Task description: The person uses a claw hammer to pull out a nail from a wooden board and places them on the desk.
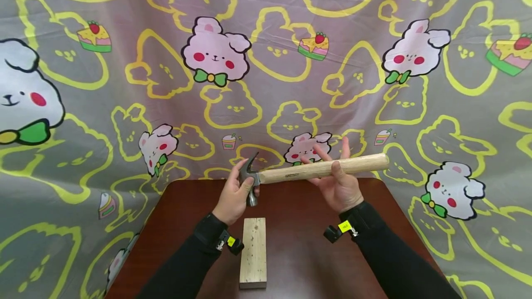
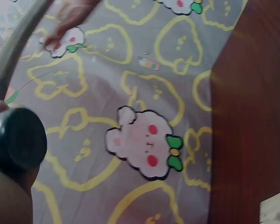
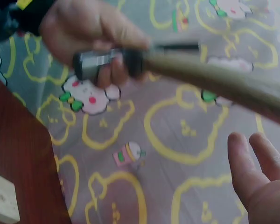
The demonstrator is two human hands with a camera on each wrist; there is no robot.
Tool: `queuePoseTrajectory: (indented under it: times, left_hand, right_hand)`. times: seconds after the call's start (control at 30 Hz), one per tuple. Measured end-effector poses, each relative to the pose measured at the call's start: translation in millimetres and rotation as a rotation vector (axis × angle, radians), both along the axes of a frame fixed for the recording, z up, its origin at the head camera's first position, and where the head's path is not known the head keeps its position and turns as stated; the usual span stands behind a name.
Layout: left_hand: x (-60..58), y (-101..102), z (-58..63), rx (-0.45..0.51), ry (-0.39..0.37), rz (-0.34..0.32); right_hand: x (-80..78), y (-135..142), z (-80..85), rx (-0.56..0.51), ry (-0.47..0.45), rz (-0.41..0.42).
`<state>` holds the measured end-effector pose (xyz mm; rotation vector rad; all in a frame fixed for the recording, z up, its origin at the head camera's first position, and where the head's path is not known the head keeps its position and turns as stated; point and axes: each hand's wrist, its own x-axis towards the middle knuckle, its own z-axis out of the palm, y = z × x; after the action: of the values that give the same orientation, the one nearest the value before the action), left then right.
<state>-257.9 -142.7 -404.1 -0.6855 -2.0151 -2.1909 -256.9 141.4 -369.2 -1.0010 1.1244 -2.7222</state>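
A claw hammer [image 1: 291,173] with a pale wooden handle is held up sideways above the table, its metal head to the left. My left hand [image 1: 235,196] grips it by the head, thumb across the metal; the round striking face [image 2: 25,139] shows close up in the left wrist view. Under the handle is my right hand [image 1: 341,188], palm up with its fingers spread and straight. Its thumb overlaps the front of the handle in the head view, and the fingers reach behind. In the right wrist view, two straight fingertips [image 3: 238,144] stand apart from the handle.
Below the left hand a wooden block [image 1: 253,253] lies lengthwise on the dark red-brown table [image 1: 307,253]. A patterned cloth [image 1: 274,91] with rabbit figures hangs behind the table and along both sides.
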Motion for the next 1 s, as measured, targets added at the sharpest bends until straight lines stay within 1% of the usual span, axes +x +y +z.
queuePoseTrajectory:
  times: [0.07, 0.13, 0.3, 0.4, 0.47, 0.57, 0.63, 0.67, 0.77, 0.83, 0.93, 1.0]
  left_hand:
    - [-0.5, 3.9, -6.3, 0.010, -0.023, -0.018]
    - [-0.8, 6.7, -12.8, 0.006, -0.036, -0.022]
    - [-0.2, 10.6, -30.3, -0.022, -0.085, -0.041]
    - [0.3, 12.1, -40.5, -0.024, -0.111, -0.054]
    - [-0.2, 12.3, -47.9, -0.038, -0.111, -0.063]
    - [-1.6, 10.5, -59.5, -0.110, -0.103, -0.078]
    - [-3.1, 7.8, -66.4, -0.176, -0.104, -0.085]
    - [-3.8, 5.8, -69.9, -0.221, -0.104, -0.078]
    - [-6.8, -3.1, -81.1, -0.339, -0.108, -0.022]
    - [-9.3, -11.4, -91.1, -0.412, -0.102, 0.042]
    - [-10.6, -28.0, -111.3, -0.545, -0.087, 0.149]
    - [-8.2, -40.5, -128.0, -0.660, -0.079, 0.208]
  right_hand:
    - [2.2, -4.6, 4.3, 0.013, 0.025, 0.015]
    - [3.5, -7.7, 7.9, 0.019, 0.044, 0.031]
    - [4.9, -11.4, 10.7, 0.035, 0.044, 0.042]
    - [5.0, -14.0, 10.2, 0.011, 0.045, 0.043]
    - [5.4, -16.6, 10.4, -0.022, 0.045, 0.054]
    - [5.4, -22.0, 11.2, -0.041, 0.042, 0.064]
    - [5.7, -25.8, 11.1, -0.016, 0.044, 0.056]
    - [5.7, -27.4, 10.6, 0.009, 0.052, 0.043]
    - [6.0, -30.7, 8.8, 0.089, 0.075, 0.008]
    - [6.5, -30.9, 6.8, 0.133, 0.085, -0.025]
    - [7.9, -28.9, 3.8, 0.180, 0.072, -0.074]
    - [8.6, -26.7, 1.3, 0.205, 0.060, -0.101]
